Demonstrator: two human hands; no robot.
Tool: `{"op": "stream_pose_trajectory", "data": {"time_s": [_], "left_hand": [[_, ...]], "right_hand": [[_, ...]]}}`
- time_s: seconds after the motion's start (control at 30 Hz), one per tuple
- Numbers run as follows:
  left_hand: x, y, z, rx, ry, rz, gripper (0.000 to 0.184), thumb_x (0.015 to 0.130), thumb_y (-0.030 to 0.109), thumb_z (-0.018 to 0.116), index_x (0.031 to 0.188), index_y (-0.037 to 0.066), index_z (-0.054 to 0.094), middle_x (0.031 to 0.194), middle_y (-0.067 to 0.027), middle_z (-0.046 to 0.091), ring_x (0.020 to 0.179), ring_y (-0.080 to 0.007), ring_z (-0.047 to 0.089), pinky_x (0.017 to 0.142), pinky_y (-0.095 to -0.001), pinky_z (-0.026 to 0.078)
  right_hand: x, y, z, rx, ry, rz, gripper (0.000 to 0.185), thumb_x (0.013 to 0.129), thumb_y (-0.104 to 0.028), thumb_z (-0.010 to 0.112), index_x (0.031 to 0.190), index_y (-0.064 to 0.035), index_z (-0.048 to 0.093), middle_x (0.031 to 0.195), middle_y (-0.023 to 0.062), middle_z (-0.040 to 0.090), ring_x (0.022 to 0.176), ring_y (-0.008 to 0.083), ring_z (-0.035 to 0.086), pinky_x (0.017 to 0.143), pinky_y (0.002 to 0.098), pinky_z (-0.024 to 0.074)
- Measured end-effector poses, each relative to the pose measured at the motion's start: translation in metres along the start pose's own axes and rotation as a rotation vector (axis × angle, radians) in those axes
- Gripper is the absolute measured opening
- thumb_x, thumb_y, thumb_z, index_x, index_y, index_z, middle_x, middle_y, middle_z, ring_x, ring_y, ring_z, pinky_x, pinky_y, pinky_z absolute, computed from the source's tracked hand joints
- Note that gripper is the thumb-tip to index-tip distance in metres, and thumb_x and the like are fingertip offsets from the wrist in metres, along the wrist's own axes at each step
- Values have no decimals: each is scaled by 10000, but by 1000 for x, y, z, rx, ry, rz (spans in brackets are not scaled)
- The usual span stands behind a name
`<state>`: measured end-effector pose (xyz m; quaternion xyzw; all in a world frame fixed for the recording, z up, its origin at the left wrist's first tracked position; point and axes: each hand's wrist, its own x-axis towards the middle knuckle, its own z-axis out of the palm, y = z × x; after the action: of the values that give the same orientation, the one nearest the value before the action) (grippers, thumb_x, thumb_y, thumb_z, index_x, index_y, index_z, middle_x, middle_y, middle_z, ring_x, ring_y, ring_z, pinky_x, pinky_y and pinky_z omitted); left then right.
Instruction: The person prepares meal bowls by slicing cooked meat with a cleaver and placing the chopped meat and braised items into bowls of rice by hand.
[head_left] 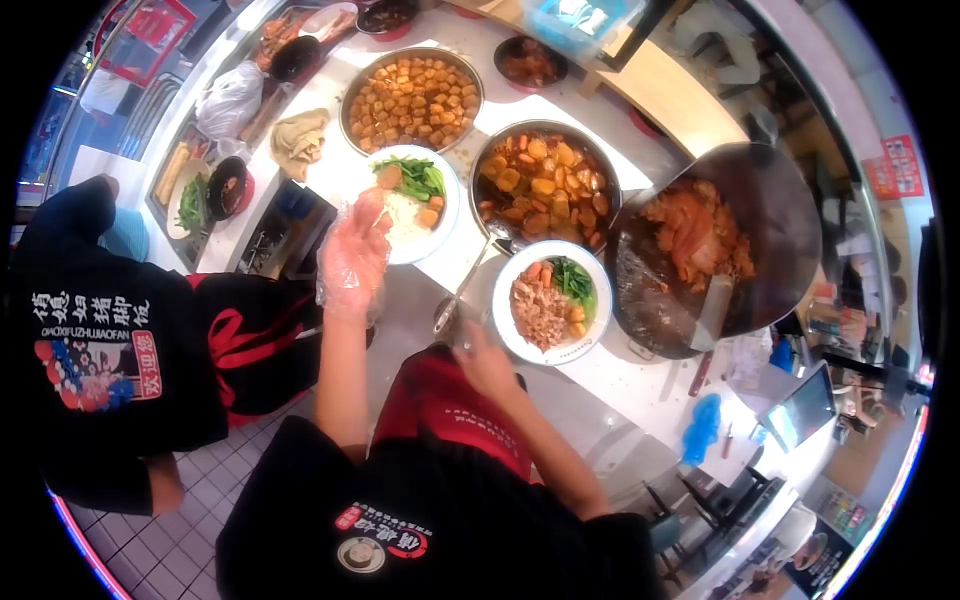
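Observation:
My left hand (pixel 355 255), in a clear plastic glove, is over the left rim of a plate (pixel 447 222) holding white rice, green vegetables and orange-brown pieces. Its fingers are bunched; what they hold, if anything, is hidden. My bare right hand (pixel 485 365) is in front of my red apron, slightly blurred, fingers apart and nothing visible in them. Close to it is the near end of a metal ladle (pixel 462 295), which leans on a pan of orange chunks in sauce (pixel 545 180). A second plate (pixel 505 335) carries chopped meat, greens and orange chunks.
At the right stands a large wok (pixel 785 215) of braised meat, with a cleaver blade (pixel 713 310) at its edge. Farther back is a pan of browned cubes (pixel 410 100). A crumpled cloth (pixel 300 140) lies left. Another person in black (pixel 130 350) stands at my left.

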<state>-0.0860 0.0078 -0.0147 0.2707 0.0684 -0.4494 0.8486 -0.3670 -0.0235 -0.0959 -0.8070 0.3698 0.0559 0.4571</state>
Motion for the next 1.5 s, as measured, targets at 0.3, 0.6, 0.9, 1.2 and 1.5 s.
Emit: {"op": "stream_pose_trajectory", "data": {"time_s": [0.3,0.6,0.9,1.2,1.5], "left_hand": [[6,47,4,-122,-50,-10,311,989,162,459,1235,1,556,1099,-132,683,959,-312,664,743,-362,598],[87,78,-19,-159,-33,33,286,970,174,497,1179,4,593,1106,-130,683,948,-299,666,743,-339,590],[197,115,-65,25,166,58,367,971,262,523,1228,1,547,1123,-128,629,1030,-266,593,839,-316,519],[213,113,-81,74,209,-109,355,973,255,521,1216,1,568,1108,-137,637,990,-279,615,864,-334,511],[230,113,-74,230,269,-161,411,959,304,513,1267,33,547,1127,-132,641,1010,-271,620,852,-367,485]], "right_hand": [[107,9,99,-19,25,313,929,888,-277,589,1478,83,-32,942,311,658,895,460,647,825,502,510],[121,14,76,206,651,335,412,934,-131,497,1296,64,491,816,233,632,736,380,610,689,443,480],[250,-50,-82,424,386,122,307,954,-53,415,1202,39,569,767,188,644,672,291,631,652,397,505],[435,-110,-147,-488,186,-8,385,849,-38,475,1227,26,517,890,304,663,876,451,653,810,480,536],[535,-151,-128,-546,-282,151,291,834,-71,498,1049,62,641,1001,335,651,966,430,660,824,437,544]]}}
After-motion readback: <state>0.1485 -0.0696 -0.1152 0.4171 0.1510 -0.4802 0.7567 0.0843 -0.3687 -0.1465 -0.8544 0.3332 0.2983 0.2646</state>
